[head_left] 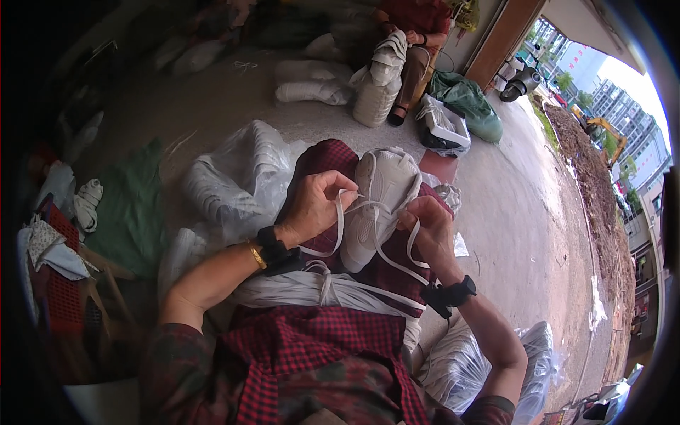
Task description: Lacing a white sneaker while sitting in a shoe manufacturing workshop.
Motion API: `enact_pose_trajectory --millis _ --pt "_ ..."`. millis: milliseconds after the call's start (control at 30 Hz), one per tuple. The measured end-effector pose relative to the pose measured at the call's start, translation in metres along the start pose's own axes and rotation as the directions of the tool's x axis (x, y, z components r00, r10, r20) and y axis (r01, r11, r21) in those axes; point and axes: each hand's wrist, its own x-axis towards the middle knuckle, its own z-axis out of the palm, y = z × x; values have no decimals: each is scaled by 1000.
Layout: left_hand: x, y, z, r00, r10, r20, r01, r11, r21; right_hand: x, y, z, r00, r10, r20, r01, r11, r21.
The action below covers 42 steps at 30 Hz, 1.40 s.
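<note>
A white sneaker (382, 185) rests between my knees on the red-and-black checked cloth, its laces threaded partway up. My left hand (320, 205) pinches a white shoelace (341, 225) at the shoe's left side, and a loop of it hangs down. On the opposite side, my right hand (431, 225) has its fingers closed on the other part of the lace, close to the shoe's edge. Across my lap lies a tied bundle of white laces (312, 289).
Clear plastic bags of white shoes (241, 177) stand left of my knees; another wrapped bundle (460, 358) lies at lower right. A red basket (62, 273) is at far left. Ahead, a seated person (418, 35) handles a shoe above a plastic container (374, 103), beside a green sack (471, 106).
</note>
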Motion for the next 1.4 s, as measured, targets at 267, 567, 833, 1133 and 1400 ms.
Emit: enact_pose_trajectory --millis 267,567,833,1133,1400 --pt "-4 6 4 1000 -9 -1 8 998 -66 -6 -13 1 998 48 27 -47 998 -29" --pt "-6 6 20 981 141 -133 -142 990 1 -4 -7 1 1000 10 16 -9 998 -58" --pt "12 19 -1 962 115 246 -141 986 91 2 -48 0 978 -153 140 206 623 -755" --pt "65 29 -14 550 454 701 -822 443 358 35 -67 -13 760 -153 631 648 123 -751" --pt "64 37 -16 569 221 792 -796 389 463 40 -58 -20 746 -138 652 649 371 -664"
